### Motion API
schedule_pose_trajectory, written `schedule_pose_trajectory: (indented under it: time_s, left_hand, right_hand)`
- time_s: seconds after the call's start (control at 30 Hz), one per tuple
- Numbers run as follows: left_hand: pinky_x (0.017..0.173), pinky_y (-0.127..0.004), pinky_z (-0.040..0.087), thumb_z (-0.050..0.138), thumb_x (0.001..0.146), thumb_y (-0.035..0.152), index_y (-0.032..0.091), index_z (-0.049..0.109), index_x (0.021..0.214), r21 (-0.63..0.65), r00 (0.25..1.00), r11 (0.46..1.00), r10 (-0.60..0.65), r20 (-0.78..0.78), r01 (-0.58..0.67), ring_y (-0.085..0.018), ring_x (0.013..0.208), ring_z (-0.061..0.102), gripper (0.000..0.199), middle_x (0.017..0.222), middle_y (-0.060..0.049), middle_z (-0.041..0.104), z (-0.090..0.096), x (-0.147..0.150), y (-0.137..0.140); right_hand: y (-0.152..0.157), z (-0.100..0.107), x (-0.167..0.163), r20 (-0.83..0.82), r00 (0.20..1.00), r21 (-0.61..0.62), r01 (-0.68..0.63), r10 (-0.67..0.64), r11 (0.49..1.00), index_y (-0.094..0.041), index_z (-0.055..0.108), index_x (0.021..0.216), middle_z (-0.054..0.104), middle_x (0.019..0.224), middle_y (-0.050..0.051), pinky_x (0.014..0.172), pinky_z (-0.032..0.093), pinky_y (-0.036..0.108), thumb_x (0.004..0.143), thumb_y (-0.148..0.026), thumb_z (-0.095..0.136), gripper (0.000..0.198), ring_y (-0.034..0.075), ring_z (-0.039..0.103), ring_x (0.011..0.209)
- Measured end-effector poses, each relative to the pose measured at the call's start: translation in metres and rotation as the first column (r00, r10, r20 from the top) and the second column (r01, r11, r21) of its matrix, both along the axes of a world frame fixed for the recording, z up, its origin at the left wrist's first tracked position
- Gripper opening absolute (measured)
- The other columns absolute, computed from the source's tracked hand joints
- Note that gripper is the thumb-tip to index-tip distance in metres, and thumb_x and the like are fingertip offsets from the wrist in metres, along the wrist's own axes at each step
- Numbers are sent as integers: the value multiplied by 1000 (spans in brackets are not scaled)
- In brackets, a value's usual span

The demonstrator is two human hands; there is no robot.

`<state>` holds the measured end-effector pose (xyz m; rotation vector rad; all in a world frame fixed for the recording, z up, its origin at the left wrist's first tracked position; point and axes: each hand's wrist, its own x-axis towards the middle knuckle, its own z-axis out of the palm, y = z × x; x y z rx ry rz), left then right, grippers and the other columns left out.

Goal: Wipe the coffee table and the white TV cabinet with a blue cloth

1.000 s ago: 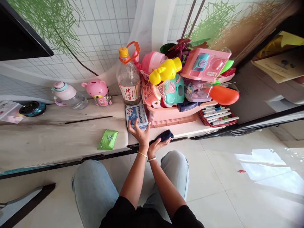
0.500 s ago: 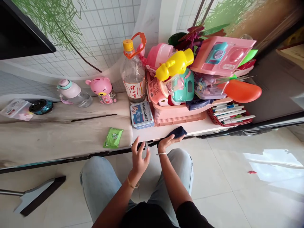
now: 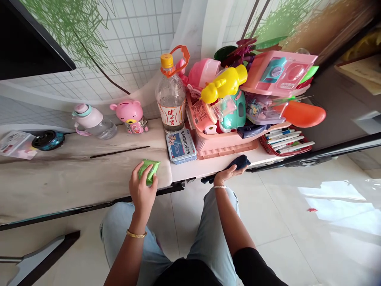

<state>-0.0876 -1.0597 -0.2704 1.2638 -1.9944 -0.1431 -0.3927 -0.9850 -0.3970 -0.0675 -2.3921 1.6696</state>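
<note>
The left hand point(image 3: 142, 190) lies on the pale counter point(image 3: 74, 178) near its front edge, fingers and thumb curled around a small green packet point(image 3: 149, 171), which rests flat on the surface under that grip. The right hand point(image 3: 228, 174) is well apart from it, farther along the same front edge, fingers closed over a dark blue cloth point(image 3: 238, 163) that is bunched on the counter and partly hangs over the lip. Between the two hands, a little farther back, lies a blue and white tin point(image 3: 181, 147), touched by neither hand. Just behind the tin stands a clear plastic bottle point(image 3: 171, 99) with a yellow cap and an orange carrying loop. Beside these sits a pink basket point(image 3: 226, 145) heaped with toys, a yellow one on top, and next to it a red tray of pens point(image 3: 287, 142). Behind the left hand a thin dark stick point(image 3: 119, 152) lies on the counter, and farther back, against the tiled wall, are a pink bear figure point(image 3: 130, 115) and a pink-lidded bottle point(image 3: 92, 122) on its side.
</note>
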Motion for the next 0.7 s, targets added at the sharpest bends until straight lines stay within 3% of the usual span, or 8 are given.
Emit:
schedule_pose_trajectory:
  time_s: [0.13,0.23,0.33,0.47,0.6,0.7]
  left_hand:
    - [107,-45,50,60,92,24,26,72,118,-24,995,999,-25,-94,23,-30,127,62,29,137,-12,61,18,-36,-26]
    - [108,-46,48,59,91,21,24,72,119,45,996,998,-42,-75,46,-30,126,61,31,137,-12,60,26,-70,-55]
    - [107,-52,46,58,89,19,25,72,118,133,999,991,19,-45,-13,-35,125,58,33,138,-13,59,26,-98,-82]
    - [104,-61,44,56,87,16,24,74,111,160,992,981,117,-48,-108,-39,124,54,31,139,-16,59,22,-118,-107]
    - [101,-62,44,56,85,15,23,74,111,149,989,978,149,0,-148,-41,121,54,33,137,-16,61,26,-117,-104]
    - [103,-55,45,56,88,19,26,73,116,76,998,995,59,-16,-58,-36,121,56,33,133,-13,63,30,-112,-85]
  right_hand:
    - [1,-4,0,-1,1000,-47,27,-27,999,-12,26,160,33,162,21,128,26,53,102,-41,21,65,29,29,156]
    - [2,-4,0,-18,1000,-90,21,-23,996,-10,28,159,34,162,23,129,24,50,102,-41,24,65,28,29,156]
    - [2,-4,0,-24,999,-60,21,-22,998,-13,28,160,34,163,21,128,24,53,102,-41,21,64,28,29,157]
    - [2,-3,-1,-19,1000,-46,19,-20,999,-12,27,159,35,161,22,128,24,57,102,-44,20,66,29,29,157]
    - [2,1,0,11,1000,-11,15,-15,1000,-14,26,160,35,160,22,126,24,61,102,-41,17,64,31,28,156]
    - [2,5,2,35,999,3,0,0,1000,-12,32,157,36,158,24,126,25,56,102,-36,17,61,29,28,155]
